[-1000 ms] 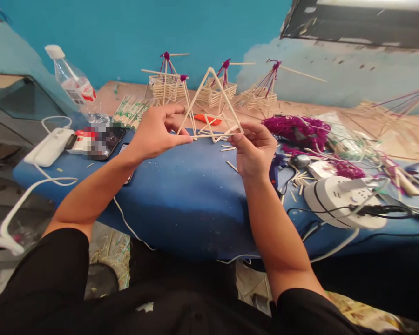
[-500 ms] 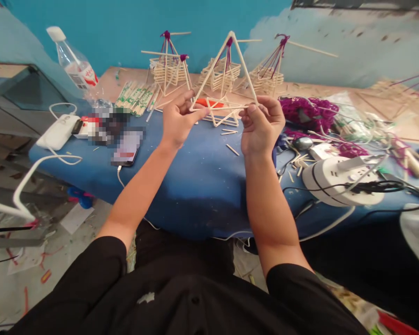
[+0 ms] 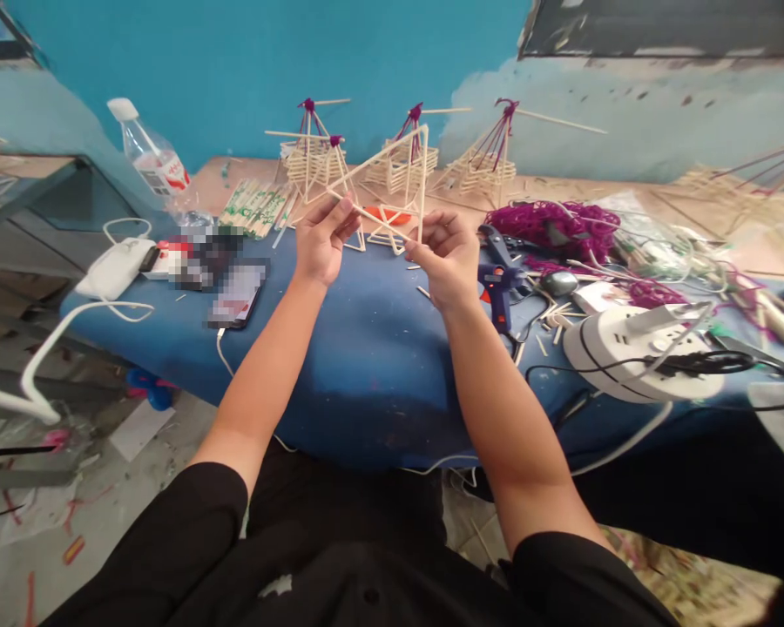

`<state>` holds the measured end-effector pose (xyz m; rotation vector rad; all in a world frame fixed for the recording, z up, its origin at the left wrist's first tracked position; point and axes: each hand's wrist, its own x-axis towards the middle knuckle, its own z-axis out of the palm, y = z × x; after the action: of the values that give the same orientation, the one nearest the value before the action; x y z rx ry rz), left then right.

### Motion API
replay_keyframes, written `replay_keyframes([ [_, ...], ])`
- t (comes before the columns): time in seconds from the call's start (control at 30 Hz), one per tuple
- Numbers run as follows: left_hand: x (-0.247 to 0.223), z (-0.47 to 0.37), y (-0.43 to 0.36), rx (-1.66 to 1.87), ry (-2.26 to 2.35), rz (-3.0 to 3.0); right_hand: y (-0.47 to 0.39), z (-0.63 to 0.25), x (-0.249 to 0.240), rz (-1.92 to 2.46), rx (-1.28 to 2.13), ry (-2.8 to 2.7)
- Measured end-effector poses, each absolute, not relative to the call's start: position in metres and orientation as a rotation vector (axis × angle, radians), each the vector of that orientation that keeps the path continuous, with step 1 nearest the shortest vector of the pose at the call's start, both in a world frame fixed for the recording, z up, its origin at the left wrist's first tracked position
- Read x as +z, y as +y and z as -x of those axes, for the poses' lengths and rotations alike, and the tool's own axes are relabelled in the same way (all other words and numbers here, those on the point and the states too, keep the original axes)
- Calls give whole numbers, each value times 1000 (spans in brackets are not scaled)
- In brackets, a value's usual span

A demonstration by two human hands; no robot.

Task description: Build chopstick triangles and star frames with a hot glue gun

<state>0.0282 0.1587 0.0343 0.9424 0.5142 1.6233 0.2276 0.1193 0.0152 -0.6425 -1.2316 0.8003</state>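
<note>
A triangle of thin wooden sticks (image 3: 424, 174) is held up over the blue tabletop, tilted, with one corner pointing up and to the right. My left hand (image 3: 325, 239) pinches its left corner between thumb and fingers. At its lower right corner, my right hand (image 3: 445, 252) has thumb and fingers closed on it. Behind and below the triangle, other joined sticks (image 3: 392, 239) lie on the table beside an orange object (image 3: 392, 215), partly hidden. Further back stand several stick structures (image 3: 402, 165) with purple string tied at their tops.
To the left are a bottle (image 3: 157, 165), a bundle of sticks (image 3: 254, 207), a phone (image 3: 240, 294) and a white power bank (image 3: 114, 268). On the right lie purple string (image 3: 555, 231), a blue glue gun (image 3: 502, 283), and a white power strip (image 3: 633, 353) with cables.
The triangle has turned and tilted, its top corner now lower. My right hand has moved left and down, uncovering the glue gun. The camera view has shifted slightly upward.
</note>
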Motion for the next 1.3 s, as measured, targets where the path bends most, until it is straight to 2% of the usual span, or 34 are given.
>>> replay_keyframes([
  [0.2, 39, -21, 150, 1528, 672, -1016, 115, -236, 27, 645, 956, -1135],
  [0.4, 43, -23, 137, 1461, 718, -1106, 119, -245, 36, 694, 829, -943],
  [0.7, 48, -27, 131, 1458, 719, -1185, 120, -242, 34, 764, 783, -959],
  [0.93, 46, -37, 116, 1114, 811, -1437, 121, -239, 33, 722, 796, -933],
  [1.3, 48, -41, 111, 923, 869, -1613, 121, -239, 31, 743, 807, -961],
])
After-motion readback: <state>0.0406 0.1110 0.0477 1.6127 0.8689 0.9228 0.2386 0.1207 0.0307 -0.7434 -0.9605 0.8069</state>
